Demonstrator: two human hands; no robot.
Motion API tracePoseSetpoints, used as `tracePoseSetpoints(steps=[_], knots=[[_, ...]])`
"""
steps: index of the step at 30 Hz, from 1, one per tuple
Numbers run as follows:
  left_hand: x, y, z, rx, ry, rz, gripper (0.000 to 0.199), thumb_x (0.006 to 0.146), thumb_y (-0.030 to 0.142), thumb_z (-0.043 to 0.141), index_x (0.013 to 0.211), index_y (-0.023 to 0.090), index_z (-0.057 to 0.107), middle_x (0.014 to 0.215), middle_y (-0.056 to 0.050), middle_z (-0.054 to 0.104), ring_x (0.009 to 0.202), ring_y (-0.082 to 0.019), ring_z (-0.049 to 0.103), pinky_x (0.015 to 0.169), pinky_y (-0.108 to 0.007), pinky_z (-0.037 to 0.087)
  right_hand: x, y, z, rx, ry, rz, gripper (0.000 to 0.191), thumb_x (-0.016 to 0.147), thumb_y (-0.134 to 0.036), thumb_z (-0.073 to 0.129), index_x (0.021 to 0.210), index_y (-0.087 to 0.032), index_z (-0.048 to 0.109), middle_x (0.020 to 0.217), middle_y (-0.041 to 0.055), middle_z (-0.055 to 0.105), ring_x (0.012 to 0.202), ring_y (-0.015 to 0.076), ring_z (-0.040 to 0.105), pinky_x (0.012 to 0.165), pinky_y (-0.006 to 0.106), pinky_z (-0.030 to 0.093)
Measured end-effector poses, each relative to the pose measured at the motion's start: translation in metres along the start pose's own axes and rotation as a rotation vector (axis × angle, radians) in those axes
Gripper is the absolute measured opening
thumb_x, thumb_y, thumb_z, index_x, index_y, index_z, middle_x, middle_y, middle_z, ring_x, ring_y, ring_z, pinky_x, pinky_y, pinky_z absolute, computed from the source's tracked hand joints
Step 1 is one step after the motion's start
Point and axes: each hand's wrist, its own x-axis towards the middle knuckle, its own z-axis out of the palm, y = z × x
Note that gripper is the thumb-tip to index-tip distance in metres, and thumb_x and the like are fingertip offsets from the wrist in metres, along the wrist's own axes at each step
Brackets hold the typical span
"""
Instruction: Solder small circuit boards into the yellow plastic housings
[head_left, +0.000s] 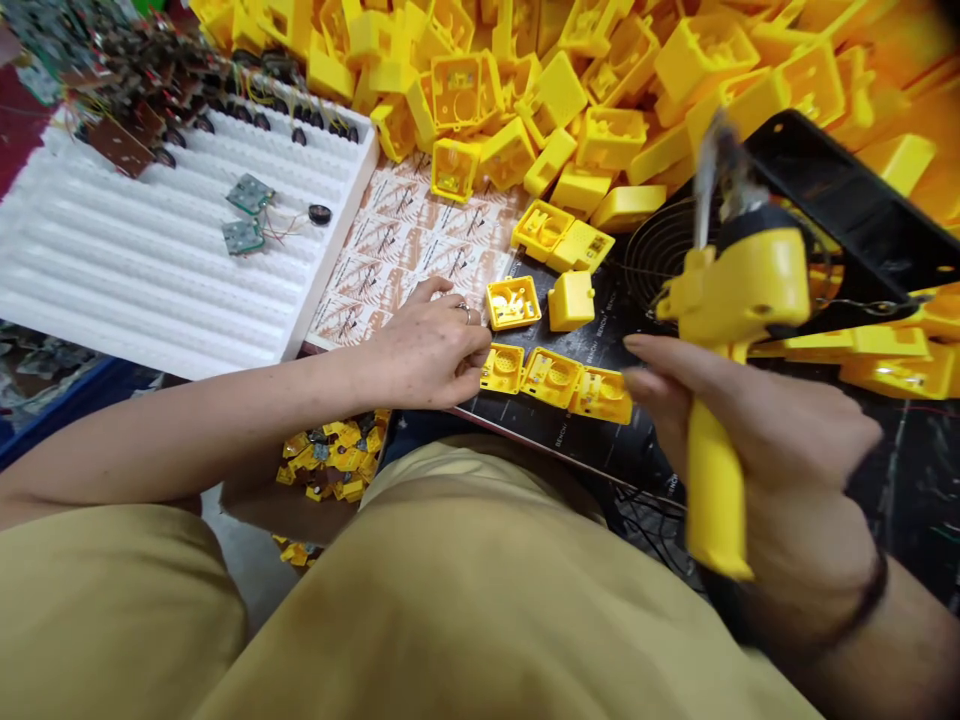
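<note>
My right hand [780,460] is wrapped round the handle of a yellow hot glue gun [750,290], raised above the table's right side and slightly blurred. My left hand [439,345] rests at the table's front edge, index finger stretched out and the other fingers curled at the left edge of an open yellow plastic case [502,368]. Two more open cases, a middle one [553,378] and a right one [602,395], continue that row. Just behind stand another open case [514,303] with whitish strands inside and a yellow box-shaped part [571,301].
A big heap of yellow cases [555,100] fills the back. On the left, a ribbed white foam tray [150,270] bears circuit boards [251,193] with wired speakers. A black fan frame [847,210] stands at right. Below the table, a box [292,505] holds small yellow parts.
</note>
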Motion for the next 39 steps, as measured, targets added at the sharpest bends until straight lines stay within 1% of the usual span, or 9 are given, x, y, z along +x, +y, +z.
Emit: tracePoseSetpoints(steps=[4,8,11,15,19,24,27,33,39], knots=[[0.003,-0.002,-0.008,-0.014,-0.029,0.005,0.018,0.079,0.03,0.052,0.079,0.018,0.065,0.078,-0.004,0.068,0.081,-0.02,0.06,0.101,-0.046,0.037,0.025,0.001,0.032,-0.137,0.001,-0.087,0.033,0.093,-0.046,0.061,0.107,-0.016,0.062,0.078,0.0043,0.068,0.066,0.0158,0.065,0.052,0.026,0.037],[0.019,-0.011,-0.019,-0.013,0.092,-0.189,0.038,0.085,0.044,0.051,0.108,0.018,0.065,0.093,-0.006,0.07,0.092,-0.024,0.062,0.089,-0.04,0.044,0.032,0.006,0.048,-0.096,-0.049,-0.062,0.024,0.097,-0.036,0.056,0.111,-0.016,0.058,0.09,0.0046,0.071,0.073,0.0155,0.068,0.056,0.025,0.044],[0.039,-0.023,-0.018,0.021,0.104,-0.227,0.034,0.085,0.04,0.053,0.109,0.02,0.067,0.093,-0.005,0.07,0.093,-0.024,0.064,0.082,-0.036,0.046,0.029,0.013,0.046,-0.042,-0.077,-0.132,0.02,0.098,-0.024,0.05,0.116,-0.018,0.057,0.1,0.0054,0.072,0.089,0.0186,0.07,0.077,0.03,0.054],[0.061,-0.036,-0.016,0.043,0.061,-0.056,0.024,0.077,0.019,0.055,0.093,0.023,0.072,0.081,-0.002,0.069,0.087,-0.021,0.065,0.08,-0.032,0.046,0.022,0.021,0.036,0.094,-0.214,-0.224,0.024,0.096,-0.015,0.049,0.118,-0.022,0.055,0.106,0.0039,0.071,0.1,0.0188,0.068,0.103,0.042,0.051],[0.064,-0.04,-0.021,-0.001,0.065,0.065,0.032,0.077,0.014,0.051,0.096,0.024,0.074,0.094,-0.002,0.071,0.094,-0.02,0.065,0.086,-0.031,0.046,0.02,0.022,0.034,0.104,-0.138,-0.157,0.028,0.094,-0.023,0.059,0.121,-0.02,0.052,0.104,0.0058,0.071,0.097,0.0199,0.069,0.086,0.034,0.058],[0.038,-0.061,-0.03,-0.057,0.183,-0.094,0.036,0.088,0.029,0.049,0.12,0.027,0.065,0.109,-0.002,0.069,0.105,-0.021,0.063,0.095,-0.035,0.046,0.025,0.025,0.039,0.043,-0.142,-0.196,0.029,0.094,-0.032,0.061,0.118,-0.018,0.054,0.098,0.0071,0.071,0.085,0.02,0.069,0.072,0.03,0.055],[0.022,-0.069,-0.032,-0.019,0.041,-0.17,0.046,0.088,0.046,0.051,0.128,0.025,0.061,0.119,-0.006,0.066,0.109,-0.025,0.063,0.096,-0.039,0.047,0.03,0.024,0.042,-0.017,-0.152,-0.23,0.03,0.095,-0.038,0.058,0.116,-0.017,0.055,0.094,0.0074,0.07,0.079,0.0197,0.068,0.063,0.028,0.05],[0.03,-0.04,-0.024,0.001,-0.154,-0.163,0.052,0.089,0.046,0.054,0.135,0.02,0.055,0.13,-0.014,0.059,0.115,-0.027,0.06,0.097,-0.038,0.047,0.041,0.009,0.055,-0.117,-0.08,-0.229,0.022,0.096,-0.036,0.054,0.106,-0.017,0.061,0.073,0.005,0.064,0.061,0.0183,0.063,0.043,0.027,0.029],[0.041,-0.018,-0.012,-0.066,-0.091,-0.128,0.052,0.094,0.051,0.046,0.13,0.014,0.056,0.123,-0.017,0.063,0.109,-0.027,0.062,0.091,-0.038,0.049,0.041,0.019,0.05,0.12,-0.168,-0.262,0.029,0.091,-0.021,0.058,0.119,-0.026,0.051,0.094,0.0053,0.069,0.077,0.0187,0.069,0.052,0.024,0.049]])
